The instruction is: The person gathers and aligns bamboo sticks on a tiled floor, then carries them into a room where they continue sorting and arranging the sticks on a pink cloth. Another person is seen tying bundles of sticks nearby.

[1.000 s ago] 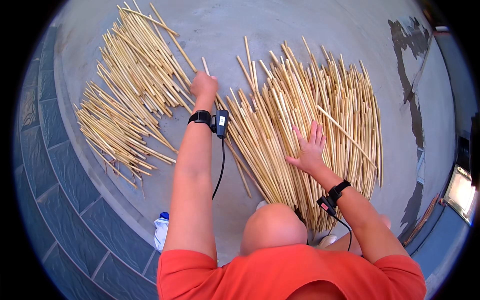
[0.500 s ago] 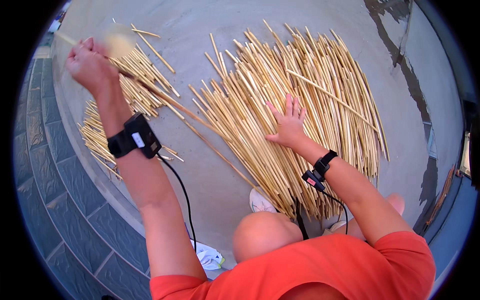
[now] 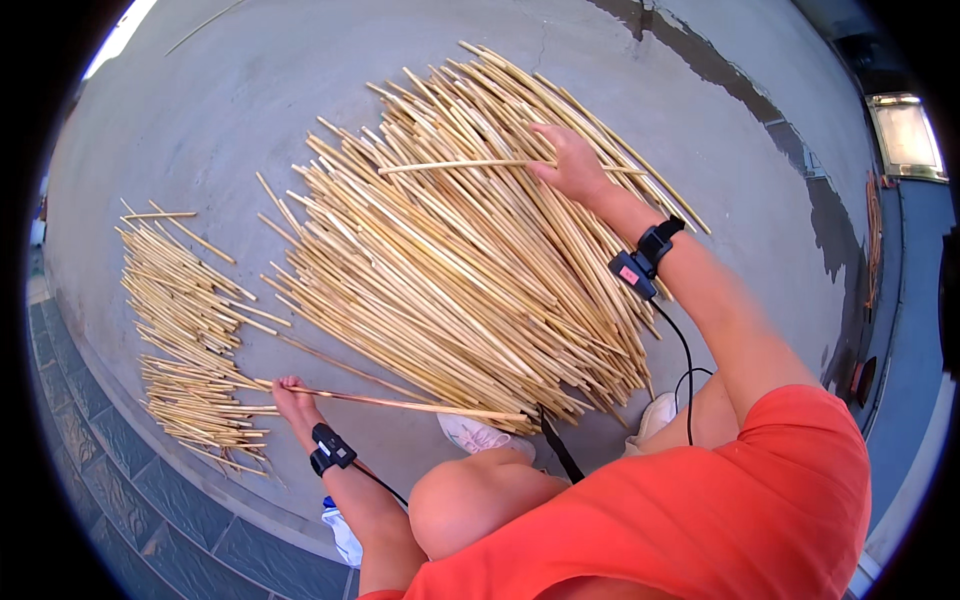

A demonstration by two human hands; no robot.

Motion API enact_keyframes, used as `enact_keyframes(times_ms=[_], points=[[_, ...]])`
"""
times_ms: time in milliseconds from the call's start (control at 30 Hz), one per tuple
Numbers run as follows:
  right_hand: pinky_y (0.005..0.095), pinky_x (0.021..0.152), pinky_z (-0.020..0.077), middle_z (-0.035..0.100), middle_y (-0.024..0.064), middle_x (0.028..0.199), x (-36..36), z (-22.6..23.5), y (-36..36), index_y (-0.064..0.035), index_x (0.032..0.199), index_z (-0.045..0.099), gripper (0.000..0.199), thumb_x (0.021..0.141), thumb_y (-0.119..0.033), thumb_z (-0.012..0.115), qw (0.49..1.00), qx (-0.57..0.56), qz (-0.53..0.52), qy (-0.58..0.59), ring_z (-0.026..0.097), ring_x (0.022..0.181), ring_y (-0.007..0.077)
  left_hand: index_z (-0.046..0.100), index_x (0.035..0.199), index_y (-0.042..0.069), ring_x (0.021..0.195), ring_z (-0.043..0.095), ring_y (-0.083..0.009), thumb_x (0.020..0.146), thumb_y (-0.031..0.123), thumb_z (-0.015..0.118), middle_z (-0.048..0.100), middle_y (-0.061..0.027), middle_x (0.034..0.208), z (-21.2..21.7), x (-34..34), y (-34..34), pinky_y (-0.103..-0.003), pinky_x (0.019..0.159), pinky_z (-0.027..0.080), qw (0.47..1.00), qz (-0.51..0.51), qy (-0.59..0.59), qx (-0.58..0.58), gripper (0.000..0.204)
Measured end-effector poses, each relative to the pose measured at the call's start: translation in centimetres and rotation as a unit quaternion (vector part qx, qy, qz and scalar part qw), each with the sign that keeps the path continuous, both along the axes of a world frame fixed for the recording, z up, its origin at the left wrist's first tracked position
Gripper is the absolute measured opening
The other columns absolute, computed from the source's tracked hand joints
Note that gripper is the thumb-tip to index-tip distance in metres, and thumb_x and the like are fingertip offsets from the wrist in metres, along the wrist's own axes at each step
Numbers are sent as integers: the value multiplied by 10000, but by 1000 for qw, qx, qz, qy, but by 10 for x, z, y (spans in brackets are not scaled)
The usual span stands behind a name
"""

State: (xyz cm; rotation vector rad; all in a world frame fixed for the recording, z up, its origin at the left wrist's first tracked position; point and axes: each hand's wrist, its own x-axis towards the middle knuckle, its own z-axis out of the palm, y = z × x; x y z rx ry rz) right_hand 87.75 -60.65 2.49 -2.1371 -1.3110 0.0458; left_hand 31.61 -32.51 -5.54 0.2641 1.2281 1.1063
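A large pile of long straw-coloured stalks (image 3: 440, 260) lies spread on the concrete ground in front of me. To its left is a smaller pile of shorter stalks (image 3: 180, 320). My left hand (image 3: 294, 405), low between the two piles, is closed around a browner stalk (image 3: 430, 406) that points right, toward the near end of the large pile. My right hand (image 3: 574, 166), over the far right part of the large pile, grips a single stalk (image 3: 455, 164) lying crosswise over the others. Part of that stalk is hidden behind the hand.
My shoes (image 3: 485, 436) and bent knee (image 3: 480, 500) are close to the pile's near edge. A black strap (image 3: 562, 450) runs by the shoe. Dark paving tiles (image 3: 200, 490) border the concrete at left. A white cloth-like thing (image 3: 343, 535) lies beside my left arm. One stray stalk (image 3: 203, 27) lies far left.
My left hand has come down from the far left, still with a stalk. My right hand, spread flat on the pile before, has moved farther away and closed on the crosswise stalk. The view has shifted.
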Motion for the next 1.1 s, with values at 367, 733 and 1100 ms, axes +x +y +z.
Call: enact_keyframes(times_ms=[367,733,1100], points=[[404,730,473,619,141,827,20,-55,-34,-31,861,602,121,784,-123,617,990,-139,14,-27,583,830,312,456,1096,-60,984,533,-243,897,217,479,518,-163,1102,-40,104,-116,-353,819,455,830,-192,518,77,342],[303,710,481,614,129,826,-83,-6,-58,21,1026,566,258,884,-194,577,888,-158,89,423,602,740,188,414,1189,-48,1057,533,-237,978,293,372,513,-169,1177,-13,157,-163,-342,898,440,945,-211,244,54,403],[411,876,439,576,187,1123,142,-85,-110,-14,1134,555,466,838,-373,589,939,-151,-308,26,550,1033,329,486,1142,17,985,549,-171,942,335,490,557,-74,1121,9,137,-145,-321,836,439,917,-366,156,-37,376]])
